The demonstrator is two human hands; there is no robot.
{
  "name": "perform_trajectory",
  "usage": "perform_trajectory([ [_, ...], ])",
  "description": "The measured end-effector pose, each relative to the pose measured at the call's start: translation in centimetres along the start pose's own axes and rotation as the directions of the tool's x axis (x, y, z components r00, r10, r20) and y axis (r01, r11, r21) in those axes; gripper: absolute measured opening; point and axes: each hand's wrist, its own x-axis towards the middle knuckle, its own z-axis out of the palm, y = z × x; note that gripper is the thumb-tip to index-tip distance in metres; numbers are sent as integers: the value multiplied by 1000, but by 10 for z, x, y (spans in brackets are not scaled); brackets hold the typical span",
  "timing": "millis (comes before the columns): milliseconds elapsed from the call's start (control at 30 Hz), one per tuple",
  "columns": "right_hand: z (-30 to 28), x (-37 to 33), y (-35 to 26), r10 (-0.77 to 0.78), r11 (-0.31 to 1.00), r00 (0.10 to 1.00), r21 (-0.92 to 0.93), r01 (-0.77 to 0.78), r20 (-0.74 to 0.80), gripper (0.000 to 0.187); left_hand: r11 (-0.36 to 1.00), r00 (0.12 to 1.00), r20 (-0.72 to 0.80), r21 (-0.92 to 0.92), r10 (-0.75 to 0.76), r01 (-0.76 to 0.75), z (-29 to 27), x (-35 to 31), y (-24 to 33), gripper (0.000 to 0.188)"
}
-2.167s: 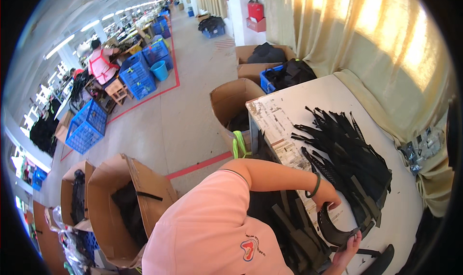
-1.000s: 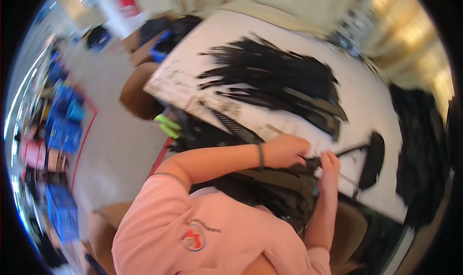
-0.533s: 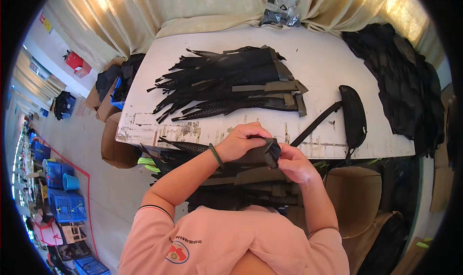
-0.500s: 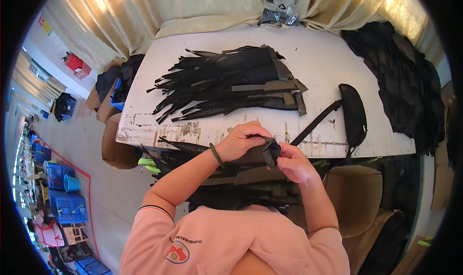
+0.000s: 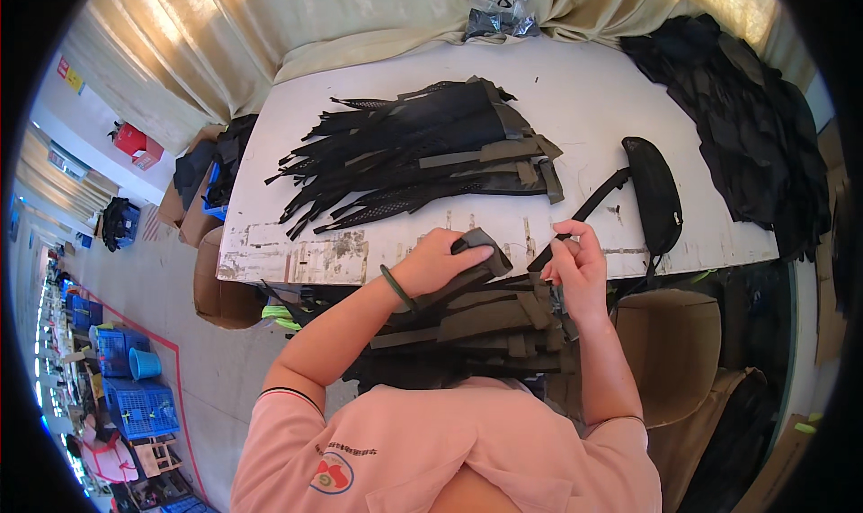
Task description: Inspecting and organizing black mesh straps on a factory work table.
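My left hand [image 5: 441, 259] grips the end of a dark grey and black fabric strip [image 5: 485, 254] over the table's near edge, thumb on top. A green bangle circles that wrist. Apart from the fabric, to its right, my right hand [image 5: 578, 263] is closed in a pinch; what is between its fingertips is too small to make out. Behind those fingers runs the black strap [image 5: 604, 195] of a long, curved black pouch [image 5: 653, 198] lying on the table. More black and grey strips [image 5: 476, 320] are heaped just below my hands, in front of my body.
On the white, worn table [image 5: 297, 117] lies a spread stack of black mesh strips [image 5: 422, 153]. A dark cloth pile [image 5: 733, 126] covers the right end. Clear plastic bags [image 5: 503, 5] stand at the back. Open cardboard boxes [image 5: 670, 356] sit below the near edge.
My right hand has come away from the fabric and moved up and right. My left hand keeps hold of the strip. The view has shifted slightly.
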Motion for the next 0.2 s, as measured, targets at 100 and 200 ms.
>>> perform_trajectory([
  [100,17,-12,-3,-270,792,927,-489,367,259,22,989,996,3,-120,-87,86,3,2,2,33],
  [200,10,-2,20,-84,904,971,-393,168,222,31,947,999,43,-320,-8,21,10,1,4,35],
])
